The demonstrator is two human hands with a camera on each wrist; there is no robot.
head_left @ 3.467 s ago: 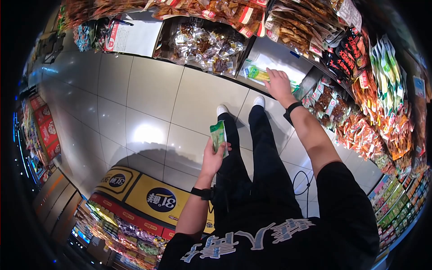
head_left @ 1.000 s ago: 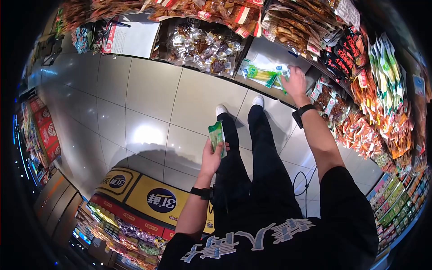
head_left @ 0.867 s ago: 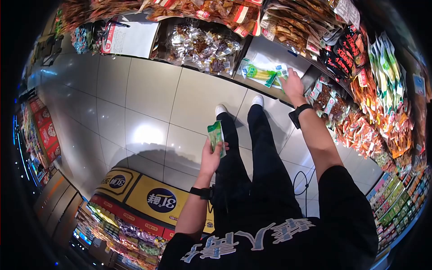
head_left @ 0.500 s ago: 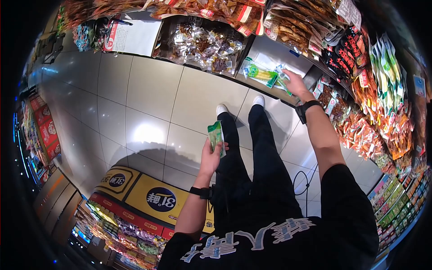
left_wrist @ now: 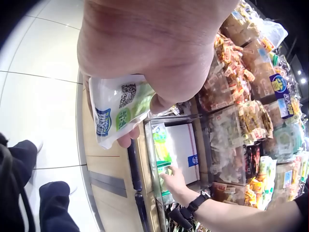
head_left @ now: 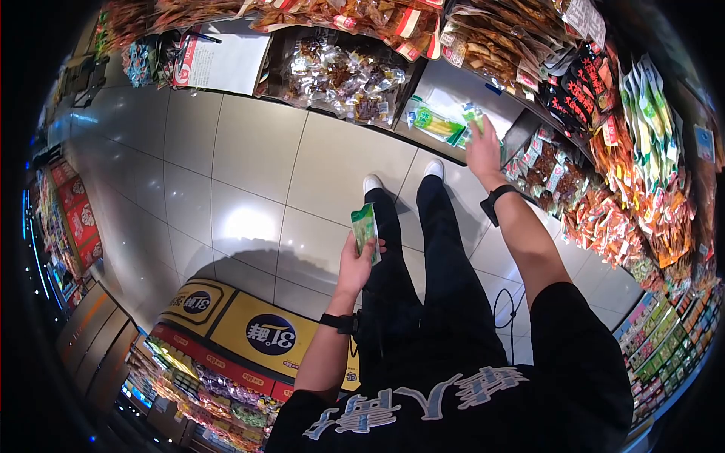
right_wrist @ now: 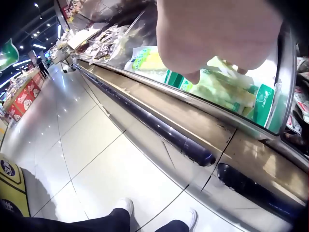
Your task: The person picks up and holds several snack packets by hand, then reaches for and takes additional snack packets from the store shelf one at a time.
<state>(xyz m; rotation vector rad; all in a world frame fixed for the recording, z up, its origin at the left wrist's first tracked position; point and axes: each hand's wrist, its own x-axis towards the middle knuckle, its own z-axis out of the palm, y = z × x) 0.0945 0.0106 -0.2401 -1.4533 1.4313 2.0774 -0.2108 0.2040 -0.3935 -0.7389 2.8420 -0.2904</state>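
My left hand [head_left: 358,260] grips a green-and-white plastic snack packet [head_left: 363,220] in front of my legs. In the left wrist view, that packet [left_wrist: 118,108] shows a QR code and a blue logo, with the thumb over one edge. My right hand [head_left: 485,147] is at the display bin [head_left: 461,83], pinching a similar green packet [head_left: 473,113]. Seen from the right wrist, the fingers hide part of the packet [right_wrist: 222,89]. Beside it, to the left in the bin, lies another packet [head_left: 434,121] with pale yellow contents.
Left of the bin is a compartment of small wrapped snacks [head_left: 343,79], then a white sign [head_left: 226,64]. Hanging snack bags [head_left: 649,113] crowd the right. A dark rail [right_wrist: 159,128] runs along the display's front. A yellow-fronted stand [head_left: 264,332] is behind on the left.
Since half a second ago, my right hand has shifted slightly left and turned, its fingers now pointing away over the bin with a packet's end showing past them. The left hand stays nearly still.
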